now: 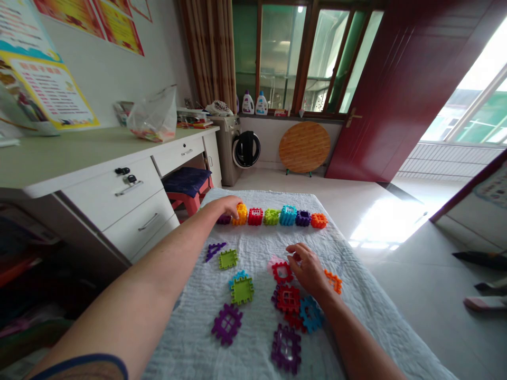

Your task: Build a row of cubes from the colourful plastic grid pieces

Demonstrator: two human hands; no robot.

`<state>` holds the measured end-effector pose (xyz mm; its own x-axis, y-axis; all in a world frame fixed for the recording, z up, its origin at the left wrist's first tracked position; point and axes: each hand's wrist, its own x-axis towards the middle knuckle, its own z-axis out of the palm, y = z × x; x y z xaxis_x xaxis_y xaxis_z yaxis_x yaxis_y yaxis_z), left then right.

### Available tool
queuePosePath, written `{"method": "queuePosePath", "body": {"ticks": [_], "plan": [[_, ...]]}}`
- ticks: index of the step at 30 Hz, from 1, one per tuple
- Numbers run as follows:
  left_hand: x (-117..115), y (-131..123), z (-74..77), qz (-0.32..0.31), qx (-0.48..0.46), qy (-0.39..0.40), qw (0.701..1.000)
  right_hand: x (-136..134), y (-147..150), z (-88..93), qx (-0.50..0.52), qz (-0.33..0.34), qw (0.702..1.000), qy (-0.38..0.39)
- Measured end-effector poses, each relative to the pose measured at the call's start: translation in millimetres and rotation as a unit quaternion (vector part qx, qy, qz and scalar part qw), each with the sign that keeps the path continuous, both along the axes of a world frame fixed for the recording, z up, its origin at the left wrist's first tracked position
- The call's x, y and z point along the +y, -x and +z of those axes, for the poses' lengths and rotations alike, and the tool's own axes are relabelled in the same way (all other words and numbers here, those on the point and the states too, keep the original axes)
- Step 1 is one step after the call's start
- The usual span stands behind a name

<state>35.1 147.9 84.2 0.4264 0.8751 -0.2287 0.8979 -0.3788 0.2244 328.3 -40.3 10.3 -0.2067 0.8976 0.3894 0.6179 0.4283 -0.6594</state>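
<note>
At the far end of the cloth, my left hand (232, 206) has its fingers closed on a yellow cube of interlocking plastic tiles (241, 215). The cube stands in a row with a red cube (255, 216), a green one (271, 217), a light blue one (288, 215), a purple one (303, 218) and an orange one (319, 220). Another purple block (224, 219) is partly behind my left hand. My right hand (308, 268), fingers apart and holding nothing, is beside a red square tile frame (282, 272). Part of an orange tile (333, 281) shows beyond its wrist.
Loose tiles lie nearer: a purple triangle (215, 251), green squares (228, 259), purple squares (227, 324), a red window tile (288, 298) and a blue tile (311, 313). A light blue cloth (253, 364) covers the table. Left is a white desk (99, 148).
</note>
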Motion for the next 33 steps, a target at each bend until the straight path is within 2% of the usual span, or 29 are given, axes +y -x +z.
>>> {"method": "queuePosePath", "body": {"ticks": [6, 12, 17, 21, 25, 29, 33], "plan": [[0.7, -3.6, -2.7, 0.004, 0.01, -0.008, 1.0, -0.1, -0.1, -1.2, 0.002, -0.006, 1.0, 0.005], [-6.3, 2.0, -4.9, 0.019, 0.022, -0.091, 0.995, -0.2, -0.1, -2.4, 0.005, 0.004, 1.0, -0.003], [-26.7, 3.2, 2.4, 0.008, 0.038, -0.169, 0.985, -0.6, 1.6, -0.6, 0.002, 0.004, 1.0, 0.0], [-62.3, -0.5, 9.2, 0.001, 0.016, -0.278, 0.96, -1.4, 1.1, 1.3, -0.004, 0.003, 1.0, -0.007], [-114.7, 3.9, 2.1, 0.033, -0.023, -0.325, 0.945, -0.7, 1.0, -1.1, -0.009, 0.015, 1.0, -0.009], [-169.0, 9.3, -13.2, 0.048, -0.057, -0.247, 0.966, -0.3, 2.8, -4.0, -0.007, 0.022, 1.0, 0.001], [-212.9, -3.7, -18.6, 0.023, -0.116, -0.149, 0.982, -1.1, 3.7, -4.0, -0.003, 0.023, 1.0, 0.001]]}}
